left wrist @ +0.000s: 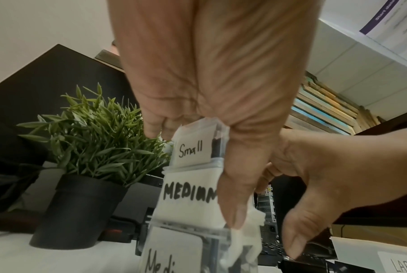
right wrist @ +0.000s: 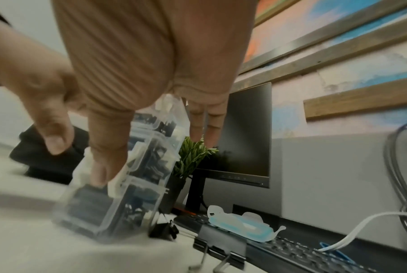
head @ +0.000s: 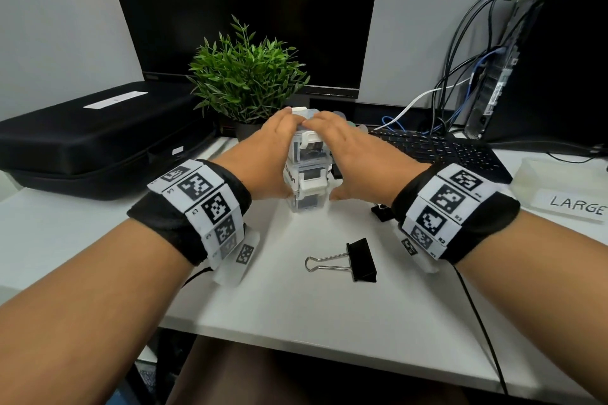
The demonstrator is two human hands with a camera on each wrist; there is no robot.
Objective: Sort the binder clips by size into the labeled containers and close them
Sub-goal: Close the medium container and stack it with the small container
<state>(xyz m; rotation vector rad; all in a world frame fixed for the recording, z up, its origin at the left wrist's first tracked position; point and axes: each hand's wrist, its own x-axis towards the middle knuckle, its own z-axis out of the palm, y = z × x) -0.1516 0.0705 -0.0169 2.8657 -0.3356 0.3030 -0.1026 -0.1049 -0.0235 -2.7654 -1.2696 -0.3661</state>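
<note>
Both hands are wrapped around a stack of three clear containers (head: 304, 171) standing upright on the white surface (head: 296, 312), right in front of the little potted plant (head: 246, 79). The left hand (head: 263, 154) has its fingers (left wrist: 235, 186) clamped on the left side, and the right hand (head: 355, 154) clamps the right side. Labels read Small on the top one, Medium on the two below. One big binder clip (head: 353, 260) lies loose nearer the person, and the LARGE container (head: 566, 187) sits well off to the right.
</note>
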